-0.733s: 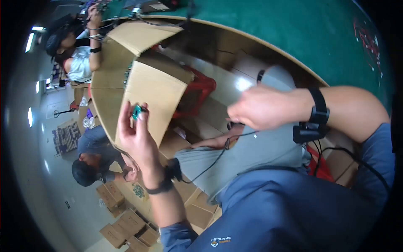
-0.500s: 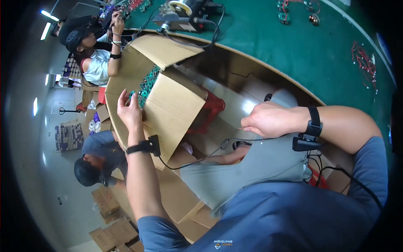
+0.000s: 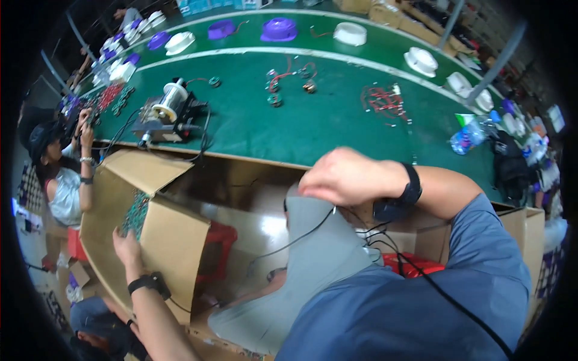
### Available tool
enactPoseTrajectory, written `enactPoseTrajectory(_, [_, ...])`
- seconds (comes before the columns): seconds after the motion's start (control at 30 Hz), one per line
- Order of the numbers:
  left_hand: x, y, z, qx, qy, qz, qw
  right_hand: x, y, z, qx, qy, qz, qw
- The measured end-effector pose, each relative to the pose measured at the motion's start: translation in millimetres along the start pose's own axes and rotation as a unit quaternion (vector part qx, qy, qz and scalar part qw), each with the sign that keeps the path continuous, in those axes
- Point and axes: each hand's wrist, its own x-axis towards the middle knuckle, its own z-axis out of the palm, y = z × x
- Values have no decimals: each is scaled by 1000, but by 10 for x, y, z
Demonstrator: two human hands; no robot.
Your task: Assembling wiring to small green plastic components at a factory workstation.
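Note:
My left hand (image 3: 127,248) is at the lower end of a heap of small green ring-shaped parts (image 3: 138,212) in an open cardboard box (image 3: 174,243). Its fingers look spread, with no part plainly held in them. Over the near edge of the bench, my right hand (image 3: 344,175) is closed, fingers curled down. A thin wire lead (image 3: 335,210) hangs below it, only its small white end showing. Several red wires with white ends (image 3: 383,102) lie on the green bench (image 3: 241,129), along with a few green coil parts (image 3: 274,100).
A machine with a wire spool (image 3: 172,99) stands at the bench's left. White and purple round housings (image 3: 279,29) line the strip behind. A bottle (image 3: 472,137) stands at right. A person (image 3: 63,174) works on the left; another (image 3: 99,325) bends low. A red stool (image 3: 220,246) is beside the box.
My view has swung right, bringing more of the bench and the row of housings into sight. The left hand stays by the green parts; the right hand stays closed, now nearer the bench edge.

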Motion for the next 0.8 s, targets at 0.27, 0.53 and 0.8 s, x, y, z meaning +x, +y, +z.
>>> enactPoseTrajectory(0.27, [117, 20, 196, 30, -50, 42, 997, -802, 417, -1013, -396, 104, 300, 862])
enactPoseTrajectory(0.53, [355, -83, 336, 7, -100, 46, 994, -997, 381, -226, -196, 211, 310, 906])
enactPoseTrajectory(0.8, [247, -93, 363, 10, -129, 17, 991, -1064, 817, 83, -29, 419, 429, 800])
